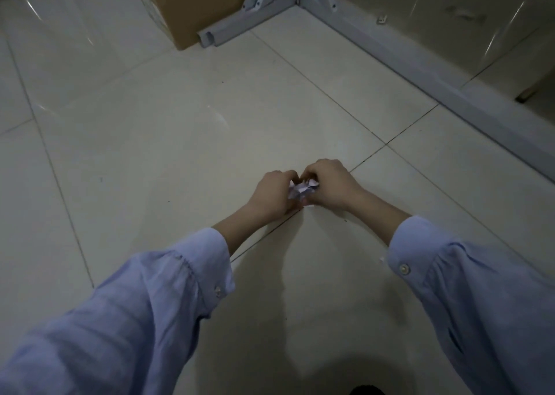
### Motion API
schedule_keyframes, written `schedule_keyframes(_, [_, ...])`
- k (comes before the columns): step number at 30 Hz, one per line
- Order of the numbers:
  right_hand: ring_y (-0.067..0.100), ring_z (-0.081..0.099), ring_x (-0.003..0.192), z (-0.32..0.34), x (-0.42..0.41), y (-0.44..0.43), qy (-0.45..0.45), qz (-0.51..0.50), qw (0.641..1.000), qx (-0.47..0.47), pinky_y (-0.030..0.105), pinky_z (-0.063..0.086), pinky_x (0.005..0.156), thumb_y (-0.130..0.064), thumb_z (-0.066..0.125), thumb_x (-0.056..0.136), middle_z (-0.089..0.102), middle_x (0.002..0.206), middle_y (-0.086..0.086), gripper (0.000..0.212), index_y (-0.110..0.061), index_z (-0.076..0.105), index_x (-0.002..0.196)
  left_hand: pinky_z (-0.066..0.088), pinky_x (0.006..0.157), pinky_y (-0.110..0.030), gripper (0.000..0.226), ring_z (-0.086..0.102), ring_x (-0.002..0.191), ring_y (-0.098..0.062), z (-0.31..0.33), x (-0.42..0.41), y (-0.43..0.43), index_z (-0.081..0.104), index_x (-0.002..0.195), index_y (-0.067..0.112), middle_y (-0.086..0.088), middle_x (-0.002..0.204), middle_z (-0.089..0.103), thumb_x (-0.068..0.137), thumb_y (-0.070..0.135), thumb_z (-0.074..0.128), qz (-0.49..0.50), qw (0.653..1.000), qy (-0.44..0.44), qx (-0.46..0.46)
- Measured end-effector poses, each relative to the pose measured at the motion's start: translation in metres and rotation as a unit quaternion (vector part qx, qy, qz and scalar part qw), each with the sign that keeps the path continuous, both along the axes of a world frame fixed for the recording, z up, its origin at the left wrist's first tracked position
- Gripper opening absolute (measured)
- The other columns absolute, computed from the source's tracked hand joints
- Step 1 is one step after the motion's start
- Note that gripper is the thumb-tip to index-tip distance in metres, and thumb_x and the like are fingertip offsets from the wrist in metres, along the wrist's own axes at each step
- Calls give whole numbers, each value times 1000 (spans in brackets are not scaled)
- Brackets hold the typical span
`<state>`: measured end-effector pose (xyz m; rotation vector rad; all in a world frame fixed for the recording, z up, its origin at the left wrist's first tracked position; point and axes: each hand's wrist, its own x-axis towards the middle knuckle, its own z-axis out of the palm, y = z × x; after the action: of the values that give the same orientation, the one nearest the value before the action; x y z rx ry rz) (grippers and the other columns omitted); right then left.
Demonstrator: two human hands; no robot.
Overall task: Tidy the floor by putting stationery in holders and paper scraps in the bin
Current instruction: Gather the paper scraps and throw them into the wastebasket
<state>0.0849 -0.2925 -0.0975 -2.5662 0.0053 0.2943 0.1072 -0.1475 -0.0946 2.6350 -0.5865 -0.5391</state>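
Both arms reach toward 12 o'clock; left hand (271,193) and right hand (329,184) grip a crumpled paper scrap (301,191) with curled fingers.

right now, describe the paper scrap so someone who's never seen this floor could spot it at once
Start at the white metal frame crossing the pale tiled floor at upper right, then come toward the camera to mid-floor. There the left hand and right hand, out of blue sleeves, pinch a crumpled paper scrap between them: small, creased and whitish-lilac against smooth tiles.
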Motion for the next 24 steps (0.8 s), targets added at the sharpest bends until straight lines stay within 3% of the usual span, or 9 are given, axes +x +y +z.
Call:
schedule_keyframes(6, [24, 64, 81, -4, -1, 2, -2, -9, 1000, -15, 23, 37, 62, -20, 77, 70, 69, 87, 9, 21, -10, 76, 89, 40, 70, -34, 25, 59, 93, -36, -6, -1, 0, 64, 100, 3, -23, 95, 66, 82, 20, 66, 18, 1000, 0, -23])
schedule_keyframes(10, [22, 55, 83, -10, -3, 1, -27, -7, 1000, -12, 22, 35, 67, -18, 82, 69, 50, 104, 4, 26, -7, 73, 90, 30, 66, -28, 27, 55, 95, -31, -5, -6, 0, 65, 97, -2, -16, 97, 50, 84, 22, 65, 14, 999, -11, -44])
schedule_keyframes(13, [24, 59, 84, -9, -4, 0, -22, 12, 1000, -10, 22, 33, 66, -24, 80, 73, 58, 100, 7, 23, -10, 75, 90, 27, 66, -25, 29, 56, 91, -31, -5, -9, 0, 66, 94, -4, -18, 109, 52, 86, 24, 63, 5, 999, -21, -50])
schedule_keyframes(18, [27, 63, 86, -4, -5, 0, -18, 19, 1000, -10, 24, 37, 66, -16, 74, 76, 68, 95, 13, 16, -13, 77, 91, 34, 66, -32, 23, 58, 83, -35, -6, -5, 2, 66, 86, -4, -22, 94, 59, 83, 19, 66, -28, 998, -32, -51])
schedule_keyframes(24, [26, 63, 76, -4, -13, 1, -19, -10, 999, 28, 30, 46, 66, -12, 76, 71, 72, 77, 9, 9, -10, 77, 80, 29, 61, -31, 29, 57, 77, -35, -8, -7, 5, 64, 81, -3, -23, 82, 61, 81, 25, 60, -37, 997, -45, -57])
